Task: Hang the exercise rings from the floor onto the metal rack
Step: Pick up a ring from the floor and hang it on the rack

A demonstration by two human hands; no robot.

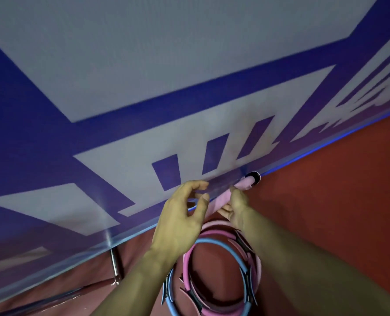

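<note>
no bin or box shows here; the round pink and blue padded exercise rings (pixel 214 277) hang bunched together at six o'clock, threaded on a pink padded bar of the metal rack (pixel 229 195) that runs from the middle of the view toward two o'clock and ends in a dark round cap. the rings have black grip pads on their sides. the right hand (pixel 234 207) grips the pink bar from the near side, fingers curled round it just above the topmost pink ring. the left hand (pixel 180 215) hovers beside it at nine o'clock of the bar, thumb and fingers loosely curved and holding nothing; whether its fingertips touch the bar cannot be told through the blur.

behind the bar, filling the view from nine to two o'clock, hangs a large blue and pale grey printed banner (pixel 144 87) with big blocky shapes; nothing on it can be read. along its lower edge runs a thin bright blue line. a shiny chrome tube frame (pixel 115 265) stands at seven o'clock below the banner. red floor (pixel 337 201) spreads from three to five o'clock.
</note>
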